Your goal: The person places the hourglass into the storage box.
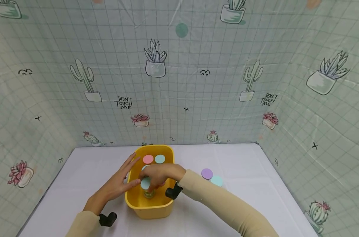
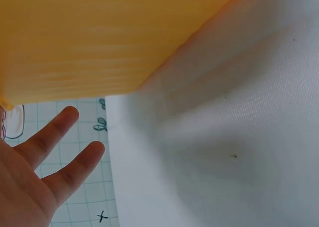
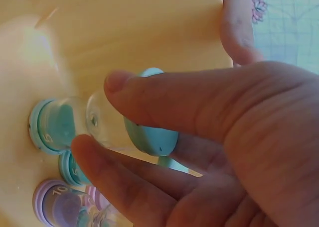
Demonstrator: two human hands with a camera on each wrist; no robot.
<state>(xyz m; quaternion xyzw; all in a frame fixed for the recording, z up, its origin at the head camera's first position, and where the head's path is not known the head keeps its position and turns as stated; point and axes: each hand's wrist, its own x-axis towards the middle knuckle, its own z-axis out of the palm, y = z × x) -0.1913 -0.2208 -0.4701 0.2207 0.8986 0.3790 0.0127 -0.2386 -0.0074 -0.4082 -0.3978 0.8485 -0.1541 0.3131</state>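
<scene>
My right hand [image 1: 160,174] reaches down into the yellow bin [image 1: 154,212] and grips an hourglass sand timer [image 1: 145,183] with light teal end caps. In the right wrist view, thumb and fingers lie along both sides of the timer's clear glass [image 3: 94,112], and its lower cap, marked 5, faces the bin floor. My left hand [image 1: 118,182] is at the bin's left rim, fingers straight and spread, thumb reaching over the rim near the held timer. In the left wrist view, two extended fingers [image 2: 75,172] show beside the bin's outer wall.
Other sand timers stand in the bin, including one with a pink top [image 1: 148,159] and one with a teal top [image 1: 160,159]. On the white table, right of the bin, are a purple-topped timer [image 1: 207,173] and a teal-topped timer [image 1: 217,181]. A cactus-print cloth [image 1: 185,89] hangs behind.
</scene>
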